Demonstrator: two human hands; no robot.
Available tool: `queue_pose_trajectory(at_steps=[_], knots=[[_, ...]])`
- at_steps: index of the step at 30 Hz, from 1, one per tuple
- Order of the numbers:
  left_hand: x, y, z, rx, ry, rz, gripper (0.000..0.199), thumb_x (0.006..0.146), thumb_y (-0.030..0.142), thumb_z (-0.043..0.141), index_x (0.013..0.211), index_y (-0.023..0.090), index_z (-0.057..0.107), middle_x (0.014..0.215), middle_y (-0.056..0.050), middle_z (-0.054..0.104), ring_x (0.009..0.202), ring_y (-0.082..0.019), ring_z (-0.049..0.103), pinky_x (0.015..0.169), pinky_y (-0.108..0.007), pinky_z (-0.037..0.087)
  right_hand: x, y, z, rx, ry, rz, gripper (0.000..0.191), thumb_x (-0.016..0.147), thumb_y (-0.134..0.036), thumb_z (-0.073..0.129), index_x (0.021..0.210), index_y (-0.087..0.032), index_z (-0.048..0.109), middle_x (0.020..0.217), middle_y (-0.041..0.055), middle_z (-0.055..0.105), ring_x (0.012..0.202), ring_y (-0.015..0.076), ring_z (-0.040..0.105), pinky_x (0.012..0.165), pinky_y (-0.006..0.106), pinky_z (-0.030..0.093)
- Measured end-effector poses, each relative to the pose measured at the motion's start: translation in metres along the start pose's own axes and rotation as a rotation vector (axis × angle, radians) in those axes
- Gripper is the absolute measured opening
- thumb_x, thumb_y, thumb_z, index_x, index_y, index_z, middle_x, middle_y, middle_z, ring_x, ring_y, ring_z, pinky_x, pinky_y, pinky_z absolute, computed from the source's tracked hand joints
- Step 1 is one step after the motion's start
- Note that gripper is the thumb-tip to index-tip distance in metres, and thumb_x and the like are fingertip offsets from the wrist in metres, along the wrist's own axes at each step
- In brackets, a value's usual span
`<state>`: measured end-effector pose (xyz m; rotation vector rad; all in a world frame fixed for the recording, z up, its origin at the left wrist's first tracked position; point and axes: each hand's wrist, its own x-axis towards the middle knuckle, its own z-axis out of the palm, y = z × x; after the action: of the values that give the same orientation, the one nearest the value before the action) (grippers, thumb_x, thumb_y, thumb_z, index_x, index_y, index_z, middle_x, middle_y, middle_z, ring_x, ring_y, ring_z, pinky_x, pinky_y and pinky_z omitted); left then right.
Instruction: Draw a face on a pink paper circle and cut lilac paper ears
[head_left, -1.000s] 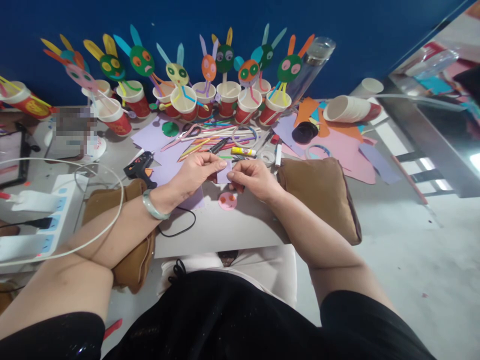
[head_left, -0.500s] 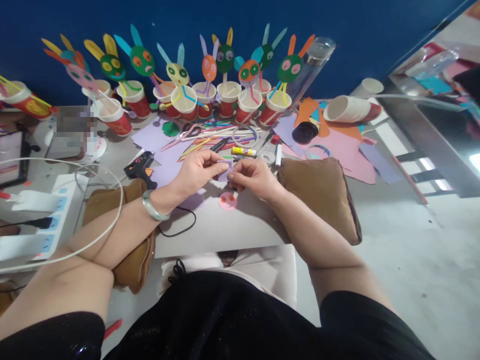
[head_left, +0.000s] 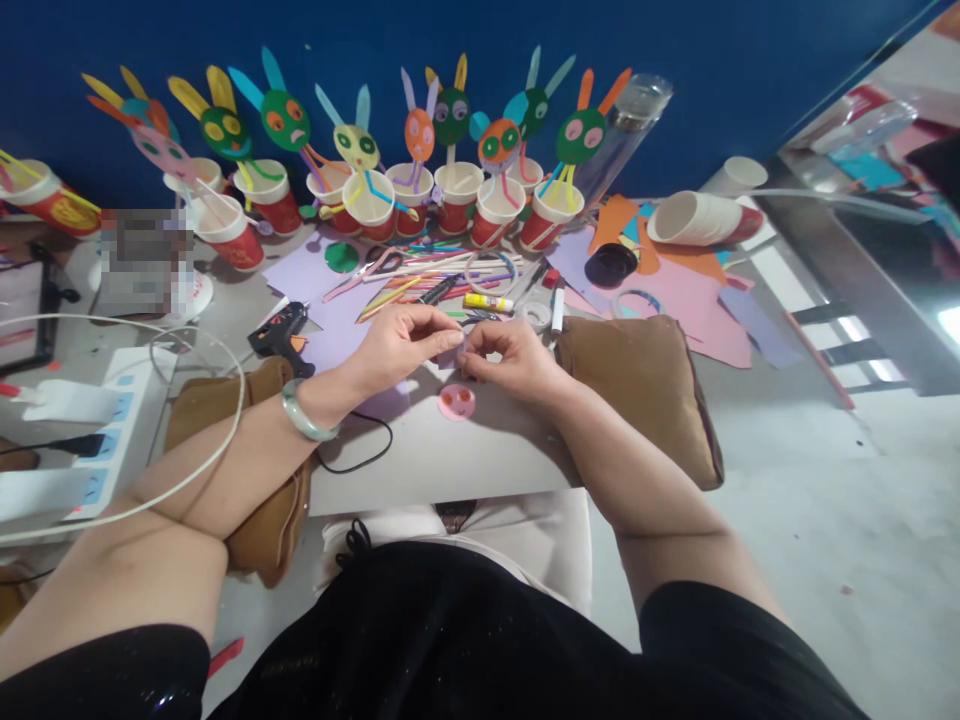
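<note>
One small piece of purple paper point(head_left: 451, 357) sat between the pinched thumb and fingers of our left hand point(head_left: 405, 345). With our right hand point(head_left: 517, 362) we pinched it near its right edge, thumb against forefinger, leaving a rounded gap behind the fingertips. How much of the piece lay hidden behind our fingers we could not tell.

We held it raised over the worktop point(head_left: 450, 465), just beyond a pink paper disc point(head_left: 457, 403) with two orange-brown spots that lay near the front edge. Larger purple sheets point(head_left: 330, 345) lay by our left wrist, where we wore a pale bracelet point(head_left: 306, 413), and a black glue gun point(head_left: 281, 333) rested at their left side.

Beyond our fingers we had a yellow glue stick point(head_left: 487, 302), a white pen point(head_left: 557, 308) and a heap of coloured sticks point(head_left: 431, 270). One brown cushion point(head_left: 637, 400) sat by our right forearm; another brown cushion point(head_left: 261, 540) was under our left one.

Along the blue wall point(head_left: 480, 25) we saw red-and-white paper cups point(head_left: 549, 222), many holding eared paper faces point(head_left: 580, 137). Farther right, nested cups point(head_left: 694, 218) lay on their side near pink paper point(head_left: 697, 320).
</note>
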<state>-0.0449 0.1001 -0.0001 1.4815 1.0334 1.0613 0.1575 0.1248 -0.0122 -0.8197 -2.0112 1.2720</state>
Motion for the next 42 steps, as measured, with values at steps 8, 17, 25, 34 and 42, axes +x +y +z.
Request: queue_pose_trajectory(at_steps=[8, 17, 25, 34, 42], knots=[[-0.001, -0.0055, 0.003, 0.041, 0.061, 0.072, 0.018, 0.078, 0.033, 0.078, 0.073, 0.016, 0.075, 0.068, -0.002, 0.072, 0.06, -0.011, 0.061, 0.058, -0.023, 0.049, -0.0008, 0.0018, 0.0004, -0.107, -0.021, -0.099, 0.019, 0.085, -0.024, 0.065, 0.068, -0.019, 0.057, 0.064, -0.0023, 0.06, 0.061, 0.0098, 0.052, 0.061, 0.025, 0.042], [-0.0007, -0.0046, 0.0049, 0.01, 0.073, 0.054, 0.027, 0.084, 0.04, 0.076, 0.07, 0.018, 0.068, 0.063, -0.001, 0.067, 0.058, -0.011, 0.059, 0.057, -0.024, 0.048, 0.0002, 0.0034, 0.0014, -0.087, 0.023, -0.08, 0.024, 0.086, -0.025, 0.067, 0.067, -0.02, 0.053, 0.063, -0.0026, 0.057, 0.061, 0.0103, 0.049, 0.061, 0.026, 0.041], [0.0008, -0.0007, -0.0001, -0.084, 0.044, -0.053, 0.032, 0.082, 0.045, 0.08, 0.073, 0.017, 0.068, 0.064, 0.0, 0.065, 0.06, -0.011, 0.061, 0.06, -0.024, 0.05, 0.0022, 0.0072, 0.0004, 0.094, 0.112, -0.009, 0.028, 0.085, -0.036, 0.073, 0.071, -0.021, 0.054, 0.06, -0.0036, 0.058, 0.054, 0.0095, 0.05, 0.055, 0.026, 0.042], [0.0018, -0.0026, -0.0007, -0.091, 0.091, -0.017, 0.037, 0.078, 0.053, 0.082, 0.071, 0.02, 0.07, 0.063, 0.0, 0.064, 0.06, -0.012, 0.057, 0.058, -0.026, 0.049, 0.001, 0.0034, -0.001, 0.076, 0.075, -0.008, 0.035, 0.088, -0.045, 0.074, 0.071, -0.021, 0.055, 0.061, -0.0026, 0.06, 0.056, 0.0105, 0.052, 0.057, 0.026, 0.045], [-0.0001, -0.005, 0.0007, 0.091, 0.199, 0.123, 0.021, 0.082, 0.04, 0.079, 0.075, 0.02, 0.076, 0.069, -0.002, 0.072, 0.064, -0.013, 0.062, 0.061, -0.026, 0.051, 0.004, 0.0056, 0.0017, -0.068, 0.214, -0.054, 0.031, 0.083, -0.047, 0.076, 0.074, -0.021, 0.061, 0.072, 0.0012, 0.067, 0.068, 0.014, 0.057, 0.07, 0.03, 0.052]])
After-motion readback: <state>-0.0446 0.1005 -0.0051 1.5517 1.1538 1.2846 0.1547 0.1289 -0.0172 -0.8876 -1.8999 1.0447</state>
